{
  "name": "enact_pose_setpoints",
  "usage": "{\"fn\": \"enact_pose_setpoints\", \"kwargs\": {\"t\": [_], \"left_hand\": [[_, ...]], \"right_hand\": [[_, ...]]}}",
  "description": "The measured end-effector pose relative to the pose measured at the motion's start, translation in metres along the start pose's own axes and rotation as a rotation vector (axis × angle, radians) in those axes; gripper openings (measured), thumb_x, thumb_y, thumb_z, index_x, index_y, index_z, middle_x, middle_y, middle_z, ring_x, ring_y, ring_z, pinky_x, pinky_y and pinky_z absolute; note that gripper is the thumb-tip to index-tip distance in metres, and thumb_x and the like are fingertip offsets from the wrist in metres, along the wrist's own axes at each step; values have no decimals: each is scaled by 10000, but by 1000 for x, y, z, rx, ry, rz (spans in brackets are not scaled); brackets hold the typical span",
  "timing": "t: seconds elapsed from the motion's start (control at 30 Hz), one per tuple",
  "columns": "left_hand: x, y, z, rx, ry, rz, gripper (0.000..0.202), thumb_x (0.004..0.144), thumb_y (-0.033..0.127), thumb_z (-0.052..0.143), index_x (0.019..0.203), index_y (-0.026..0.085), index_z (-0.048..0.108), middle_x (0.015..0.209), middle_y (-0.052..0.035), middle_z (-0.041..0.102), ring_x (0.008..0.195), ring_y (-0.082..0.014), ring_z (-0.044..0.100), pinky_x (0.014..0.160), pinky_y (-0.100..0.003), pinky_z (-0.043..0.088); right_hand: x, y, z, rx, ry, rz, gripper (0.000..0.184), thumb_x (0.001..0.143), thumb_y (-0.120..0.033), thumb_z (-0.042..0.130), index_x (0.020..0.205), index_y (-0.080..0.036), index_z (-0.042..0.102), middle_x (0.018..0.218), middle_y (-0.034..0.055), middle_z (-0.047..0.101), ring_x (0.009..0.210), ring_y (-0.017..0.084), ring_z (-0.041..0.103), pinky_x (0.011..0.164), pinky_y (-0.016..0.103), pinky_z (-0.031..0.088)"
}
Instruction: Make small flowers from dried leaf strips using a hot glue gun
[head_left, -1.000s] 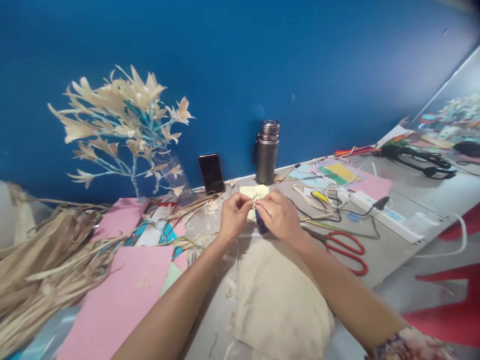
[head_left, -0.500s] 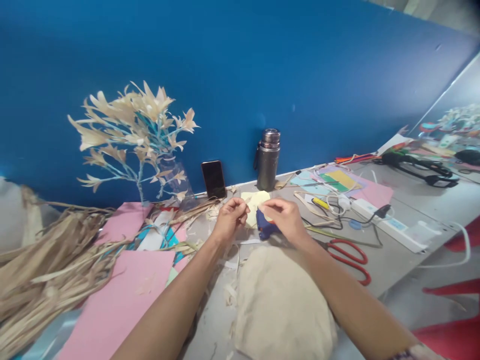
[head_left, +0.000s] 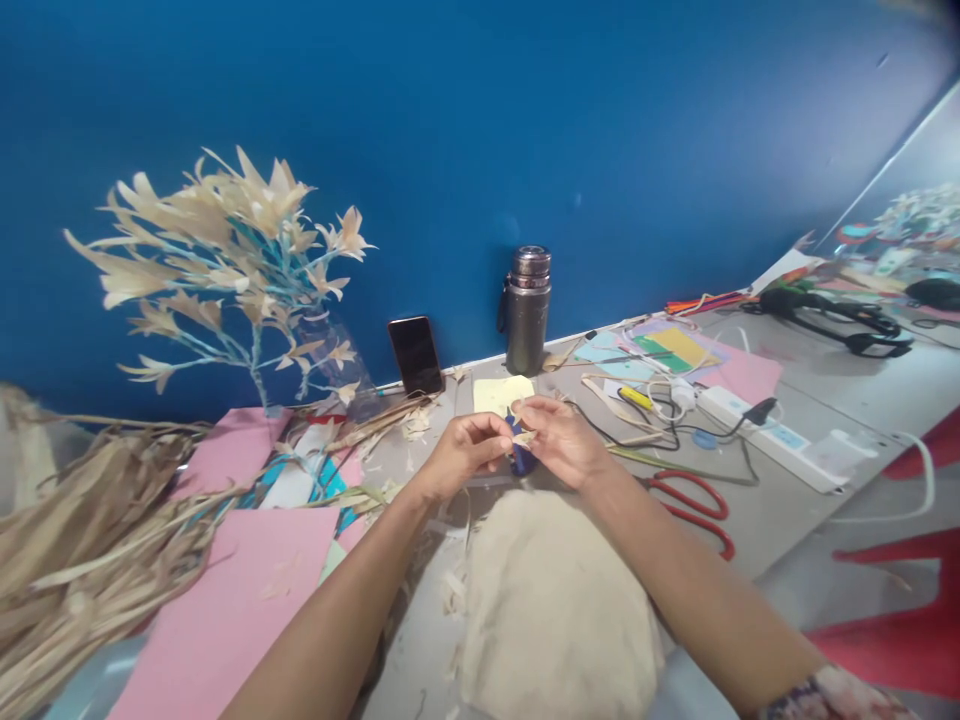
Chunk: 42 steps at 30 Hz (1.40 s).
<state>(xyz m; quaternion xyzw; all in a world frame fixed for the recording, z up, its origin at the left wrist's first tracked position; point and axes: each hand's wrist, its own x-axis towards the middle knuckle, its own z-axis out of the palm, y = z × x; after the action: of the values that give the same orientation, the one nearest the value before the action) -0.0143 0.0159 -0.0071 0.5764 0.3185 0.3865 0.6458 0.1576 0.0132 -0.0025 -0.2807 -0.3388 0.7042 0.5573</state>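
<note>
Scrap [head_left: 523,438], pale and small, sits right at the centre of the frame, up off the table [head_left: 772,505], with a hand on either side! Left hand [head_left: 471,450] has its thumb and finger pinched on the near edge; right hand [head_left: 562,437] answers with a pinch from the other side. So the grip is closed on it at both ends, by fingertips alone, though the exact contact is partly hidden by the fingers.

How will it handle? Light as anything, I'd judge, thin and dry-looking, a bit stiff, likely to crease or split under a hard pull. Best hold: a soft pinch at the thicker end, the thin edges left alone.

Just behind the fingers, a blue tool [head_left: 521,462], partly covered, and yellow paper [head_left: 501,392]. Below, filling the lower centre, comes the beige cloth [head_left: 559,600]. Out to the right, red-handled scissors [head_left: 725,505], then the power strip [head_left: 772,440]. Up top, the flask [head_left: 527,325] stands upright, with the phone [head_left: 416,355] leaning back to its left. Over at upper left, those pale flowers [head_left: 255,220] spread wide, and lower left brings dry strips [head_left: 105,520] beside pink paper [head_left: 232,610].
</note>
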Motion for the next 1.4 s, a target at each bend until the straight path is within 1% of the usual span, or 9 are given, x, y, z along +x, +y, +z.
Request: {"fn": "enact_pose_setpoints", "kwargs": {"t": [0.13,0.27,0.5,0.6,0.77,0.93,1.07,1.27,1.4], "left_hand": [[0,-2,1,-68,-6,-19,372,692,422,827,783,130,615,566,36,530,445,-42,396,431,-176,207],[0,-3,1,-117,-29,-31,365,686,414,833,778,129,624,586,26,548,441,-37,392,426,-174,204],[-3,2,0,-149,-83,-58,383,637,419,861,743,124,641,559,14,562,441,-51,419,419,-173,220],[-4,4,0,-134,-125,-74,377,639,422,859,723,118,652,544,7,563,446,-57,427,423,-176,246],[-3,7,1,-112,-52,-42,374,629,415,866,740,110,681,597,-11,600,469,-55,449,437,-175,271],[-4,11,4,-93,-28,-34,376,633,425,863,727,103,693,517,14,544,450,-48,411,443,-177,266],[-4,11,4,-121,-10,-12,376,620,429,870,731,111,700,529,9,565,444,-50,412,437,-182,263],[-1,5,1,-154,11,-15,359,619,411,874,730,117,701,540,-1,586,440,-52,418,428,-181,265],[0,1,0,-178,12,-23,351,622,395,873,730,112,695,551,-7,590,452,-56,434,426,-175,263]], "right_hand": [[1,8,-2,57,-101,-2,248,559,-291,923,708,-198,748,706,-9,658,558,80,482,505,223,385],[2,10,-5,98,-141,18,252,555,-294,933,708,-202,754,799,-8,673,577,72,502,502,212,401],[2,9,-11,74,-244,43,224,603,-306,913,713,-214,740,765,-32,578,593,72,493,501,200,425],[1,8,-11,97,-254,28,234,570,-284,930,697,-226,743,770,-36,553,611,74,510,508,194,445],[0,9,-9,38,-281,-3,174,607,-252,905,677,-229,748,777,-33,525,643,96,563,554,229,506],[0,11,-8,14,-282,-27,180,611,-248,908,659,-219,737,763,-32,511,622,77,529,530,202,472],[-1,9,-5,3,-278,-13,208,596,-290,923,663,-221,739,765,-23,507,628,84,518,539,220,465],[-2,8,-3,-19,-215,5,261,529,-320,948,635,-216,734,744,-18,533,593,95,511,504,238,439],[-2,8,-3,-22,-215,12,249,551,-320,939,665,-210,748,736,-18,548,574,81,501,497,225,414]]}}
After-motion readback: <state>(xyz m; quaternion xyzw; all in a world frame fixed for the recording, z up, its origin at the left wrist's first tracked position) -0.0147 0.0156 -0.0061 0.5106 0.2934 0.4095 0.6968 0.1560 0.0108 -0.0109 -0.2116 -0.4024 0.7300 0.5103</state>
